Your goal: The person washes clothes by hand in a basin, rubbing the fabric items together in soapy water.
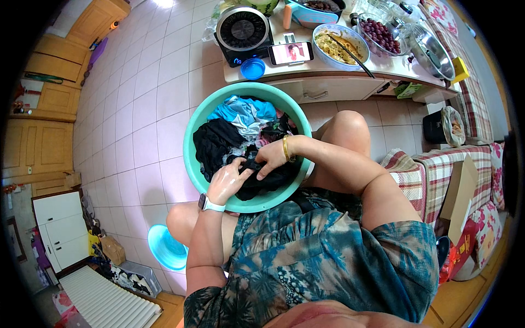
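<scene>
A round green plastic basin rests at my lap between my knees, holding wet clothes. My left hand, with a watch on its wrist, pinches dark cloth near the basin's front. My right hand, with a gold bracelet on its wrist, grips the same dark cloth just to the right. Black fabric fills the left side. A blue and white garment lies at the far side, and black cloth with pink flowers at the right. Some suds show in the middle.
Beyond the basin, a low table bears an electric cooktop, a propped phone, a noodle bowl with chopsticks and grapes. A blue basin stands on the floor at left, a trash bin at right.
</scene>
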`<state>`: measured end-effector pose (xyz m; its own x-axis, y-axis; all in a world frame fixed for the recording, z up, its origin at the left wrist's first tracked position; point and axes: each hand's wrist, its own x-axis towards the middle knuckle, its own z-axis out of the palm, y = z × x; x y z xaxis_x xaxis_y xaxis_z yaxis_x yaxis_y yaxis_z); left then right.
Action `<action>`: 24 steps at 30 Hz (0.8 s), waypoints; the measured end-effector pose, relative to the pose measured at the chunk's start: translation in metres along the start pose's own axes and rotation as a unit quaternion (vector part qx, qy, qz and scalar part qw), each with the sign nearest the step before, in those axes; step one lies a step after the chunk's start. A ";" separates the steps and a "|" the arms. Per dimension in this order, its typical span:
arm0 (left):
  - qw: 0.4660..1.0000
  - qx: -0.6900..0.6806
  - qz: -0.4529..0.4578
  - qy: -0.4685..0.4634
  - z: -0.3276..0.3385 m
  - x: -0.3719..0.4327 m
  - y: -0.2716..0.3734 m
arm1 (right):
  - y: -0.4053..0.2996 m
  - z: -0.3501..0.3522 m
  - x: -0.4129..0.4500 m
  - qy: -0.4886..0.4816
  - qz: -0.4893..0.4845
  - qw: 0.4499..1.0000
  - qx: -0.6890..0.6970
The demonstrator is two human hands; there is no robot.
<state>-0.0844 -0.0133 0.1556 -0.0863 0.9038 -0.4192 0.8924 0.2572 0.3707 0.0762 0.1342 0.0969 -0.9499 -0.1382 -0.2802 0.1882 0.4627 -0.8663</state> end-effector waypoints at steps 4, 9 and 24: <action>1.000 0.009 -0.024 -0.005 -0.004 -0.002 0.003 | 0.000 -0.002 -0.002 0.007 -0.003 1.000 0.008; 0.998 0.034 -0.042 -0.040 -0.025 -0.007 0.014 | -0.005 -0.013 -0.019 0.073 -0.080 0.969 0.223; 0.948 -0.317 0.012 0.025 -0.060 -0.025 -0.026 | 0.017 -0.027 -0.018 0.118 -0.002 0.972 0.201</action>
<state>-0.1321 -0.0223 0.2062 -0.1047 0.9233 -0.3694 0.4506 0.3752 0.8101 0.0899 0.1682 0.0986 -0.9728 0.0866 -0.2147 0.2214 0.0758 -0.9722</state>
